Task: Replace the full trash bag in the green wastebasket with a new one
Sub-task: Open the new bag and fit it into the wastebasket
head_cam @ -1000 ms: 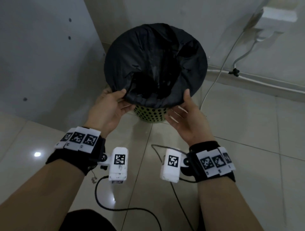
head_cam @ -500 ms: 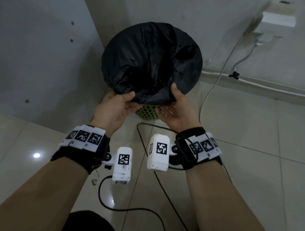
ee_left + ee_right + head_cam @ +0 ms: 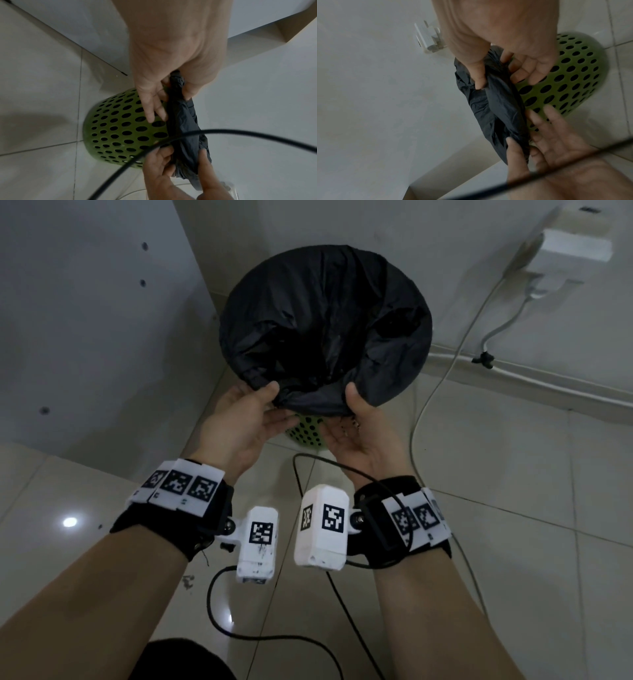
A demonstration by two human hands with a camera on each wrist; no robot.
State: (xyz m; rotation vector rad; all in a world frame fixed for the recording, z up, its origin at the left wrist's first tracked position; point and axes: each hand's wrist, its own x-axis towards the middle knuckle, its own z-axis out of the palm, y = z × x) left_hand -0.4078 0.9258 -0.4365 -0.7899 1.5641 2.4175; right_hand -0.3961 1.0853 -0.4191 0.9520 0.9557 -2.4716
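A black trash bag (image 3: 325, 330) lines the green perforated wastebasket (image 3: 306, 434), its edge folded over the rim. My left hand (image 3: 277, 405) pinches the bag's near edge between thumb and fingers. My right hand (image 3: 346, 412) pinches the same edge a little to the right. In the left wrist view, the left hand (image 3: 175, 88) grips a gathered fold of the bag (image 3: 183, 121) beside the wastebasket (image 3: 116, 128). In the right wrist view, the thumb of the right hand (image 3: 494, 75) presses the bag (image 3: 496, 106) against the fingers, with the wastebasket (image 3: 565, 83) behind. The bag's contents are hidden.
The wastebasket stands on a tiled floor (image 3: 496, 491) in a corner, with a white panel (image 3: 96, 320) at the left and a wall behind. A white power adapter (image 3: 575, 248) with cables hangs at the upper right. Black cables (image 3: 274, 635) trail over the floor near me.
Both hands have slid towards each other along the bag's near edge, the right hand moving left, and the edge is bunched between them.
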